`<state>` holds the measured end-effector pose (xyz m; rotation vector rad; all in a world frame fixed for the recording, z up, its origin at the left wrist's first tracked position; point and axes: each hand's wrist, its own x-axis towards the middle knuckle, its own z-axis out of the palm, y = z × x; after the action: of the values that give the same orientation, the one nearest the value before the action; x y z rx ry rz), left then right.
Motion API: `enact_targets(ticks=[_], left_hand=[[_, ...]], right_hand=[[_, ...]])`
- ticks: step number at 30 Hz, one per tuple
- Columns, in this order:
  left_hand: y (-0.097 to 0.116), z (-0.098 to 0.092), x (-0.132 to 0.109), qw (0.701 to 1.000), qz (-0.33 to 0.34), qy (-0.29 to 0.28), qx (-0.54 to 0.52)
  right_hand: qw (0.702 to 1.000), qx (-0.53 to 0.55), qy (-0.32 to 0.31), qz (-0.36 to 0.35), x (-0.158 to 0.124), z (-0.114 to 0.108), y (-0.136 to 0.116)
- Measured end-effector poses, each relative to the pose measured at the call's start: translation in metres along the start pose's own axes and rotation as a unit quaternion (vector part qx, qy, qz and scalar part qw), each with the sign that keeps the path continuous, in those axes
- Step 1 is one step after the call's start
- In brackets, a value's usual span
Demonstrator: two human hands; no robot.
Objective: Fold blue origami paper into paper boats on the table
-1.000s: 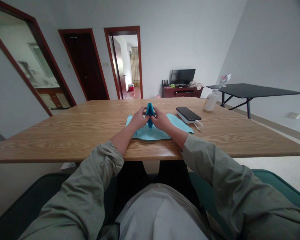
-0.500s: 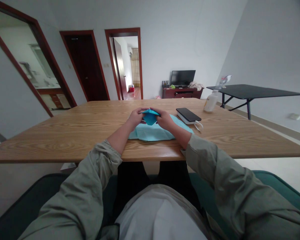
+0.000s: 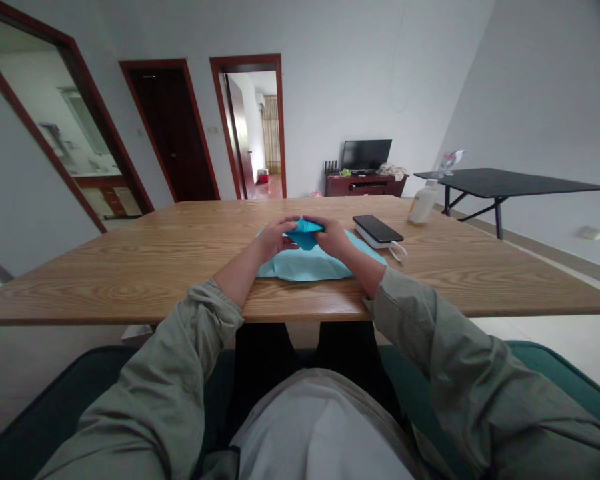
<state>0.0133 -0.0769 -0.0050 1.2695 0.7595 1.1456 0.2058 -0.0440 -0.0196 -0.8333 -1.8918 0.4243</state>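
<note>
Between my two hands is a small piece of folded bright blue paper point(image 3: 306, 235), held just above the table. My left hand point(image 3: 276, 237) grips its left side, thumb and fingers closed on the edge. On the other side my right hand point(image 3: 331, 235) is closed on the paper's right edge, its fingers reaching over the top. A light blue sheet point(image 3: 313, 268) lies flat beneath both hands, its middle partly covered by them. Finer folds of the paper are too small to make out.
The wooden table point(image 3: 155, 267) stretches out ahead of me. Right of the sheet, a black phone point(image 3: 377, 229) rests on a white box-like object with a white cable loop point(image 3: 398, 251). Farther right stands a whitish bottle point(image 3: 423, 202). A black folding table point(image 3: 505, 182) is beyond.
The folded paper has tilted and shifted slightly to the right in my hands. My right hand has moved a little to the right, and the left fingers have changed their hold.
</note>
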Motion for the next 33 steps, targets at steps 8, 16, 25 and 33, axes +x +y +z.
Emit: enact_targets(ticks=[8, 16, 25, 33], left_hand=[[-0.005, -0.005, 0.003, 0.997, 0.050, 0.035, 0.044], [-0.009, -0.005, 0.006, 0.991, 0.093, 0.054, 0.077], [-0.011, -0.006, 0.010, 0.914, 0.223, 0.075, 0.331], [-0.004, -0.005, 0.005, 0.840, 0.215, 0.091, 0.490]], right_hand=[[0.992, 0.081, -0.095, 0.032, -0.002, -0.001, -0.005], [0.979, 0.165, -0.073, 0.100, -0.001, 0.001, -0.006], [0.993, 0.096, -0.059, 0.017, 0.004, 0.003, 0.003], [0.997, -0.041, -0.058, -0.017, 0.000, -0.001, -0.004]])
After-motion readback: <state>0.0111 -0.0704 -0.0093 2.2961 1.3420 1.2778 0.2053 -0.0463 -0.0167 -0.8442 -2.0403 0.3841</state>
